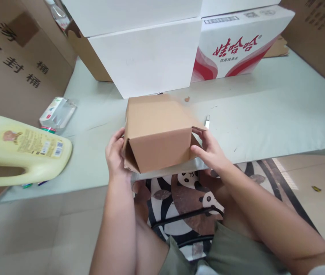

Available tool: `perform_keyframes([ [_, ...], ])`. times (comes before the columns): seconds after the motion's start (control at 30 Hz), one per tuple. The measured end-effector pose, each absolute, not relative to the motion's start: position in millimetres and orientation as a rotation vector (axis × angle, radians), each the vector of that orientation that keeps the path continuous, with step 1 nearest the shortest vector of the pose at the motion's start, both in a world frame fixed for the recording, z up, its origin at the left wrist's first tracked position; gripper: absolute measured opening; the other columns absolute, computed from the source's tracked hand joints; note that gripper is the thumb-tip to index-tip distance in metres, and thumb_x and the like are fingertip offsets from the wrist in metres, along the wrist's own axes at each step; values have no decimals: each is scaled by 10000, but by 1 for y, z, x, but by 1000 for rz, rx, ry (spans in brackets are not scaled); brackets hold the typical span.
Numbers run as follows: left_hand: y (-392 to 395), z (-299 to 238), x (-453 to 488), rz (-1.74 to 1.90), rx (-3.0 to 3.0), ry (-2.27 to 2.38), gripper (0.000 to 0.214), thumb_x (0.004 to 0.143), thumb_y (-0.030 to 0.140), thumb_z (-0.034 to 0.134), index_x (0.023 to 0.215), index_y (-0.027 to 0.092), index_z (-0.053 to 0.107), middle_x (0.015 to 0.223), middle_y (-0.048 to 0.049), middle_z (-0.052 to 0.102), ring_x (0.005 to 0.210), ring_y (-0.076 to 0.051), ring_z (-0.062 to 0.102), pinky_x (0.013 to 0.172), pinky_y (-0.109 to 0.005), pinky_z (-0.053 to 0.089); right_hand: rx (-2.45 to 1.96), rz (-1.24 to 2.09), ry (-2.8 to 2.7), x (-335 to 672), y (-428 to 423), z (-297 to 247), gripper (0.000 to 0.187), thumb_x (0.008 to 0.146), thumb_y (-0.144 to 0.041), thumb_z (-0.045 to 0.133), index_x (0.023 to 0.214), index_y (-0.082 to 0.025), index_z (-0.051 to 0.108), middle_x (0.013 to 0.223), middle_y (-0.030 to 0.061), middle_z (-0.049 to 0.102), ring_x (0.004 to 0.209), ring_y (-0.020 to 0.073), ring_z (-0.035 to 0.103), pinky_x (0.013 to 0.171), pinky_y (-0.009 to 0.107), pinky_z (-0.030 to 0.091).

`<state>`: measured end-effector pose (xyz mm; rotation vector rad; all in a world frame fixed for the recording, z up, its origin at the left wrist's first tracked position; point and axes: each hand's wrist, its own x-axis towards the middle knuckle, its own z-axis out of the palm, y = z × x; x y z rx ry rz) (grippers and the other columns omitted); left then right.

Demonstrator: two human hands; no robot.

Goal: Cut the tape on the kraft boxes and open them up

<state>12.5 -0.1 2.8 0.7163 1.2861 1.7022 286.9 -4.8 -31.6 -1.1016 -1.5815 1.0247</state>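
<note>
Forearms extend from the lap to a cardboard box [158,130] at the bench's [265,122] near edge; left hand [115,154] grips its left side, right hand [209,151] pinches the right flap, apparently steadying it from both sides.

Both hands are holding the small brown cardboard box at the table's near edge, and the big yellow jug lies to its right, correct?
Not quite. The head view shows the yellow jug lying to the left of the brown cardboard box, not to its right. The rest holds: the left hand and right hand hold the box at the near edge of the table.
</note>
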Motion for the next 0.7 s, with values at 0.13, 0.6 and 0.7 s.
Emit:
perform_keyframes([
  [0.13, 2, 6, 11, 1718, 669, 1325, 397, 668, 509, 765, 938, 219, 795, 993, -69, 786, 866, -213, 714, 637, -284, 514, -1170, 1008, -1563, 287, -7, -33, 706, 841, -697, 724, 1353, -230, 585, 1408, 183, 678, 1382, 359, 619, 1173, 586, 500],
  [0.6, 3, -5, 9, 1458, 679, 1570, 384, 801, 585, 638, 773, 202, 639, 676, -24, 662, 637, -180, 612, 581, -285, 420, -1402, 855, -1618, 280, -2, -18, 664, 770, -448, 780, 1369, -222, 606, 1359, 174, 676, 1213, 354, 657, 981, 540, 578],
  [0.7, 4, 2, 9, 1647, 673, 1479, 289, 752, 474, 697, 700, 210, 592, 687, -6, 617, 666, -156, 589, 600, -263, 425, -1405, 889, -1586, 280, -1, -20, 673, 775, -463, 772, 1381, -231, 595, 1325, 161, 695, 1142, 330, 676, 915, 496, 592],
])
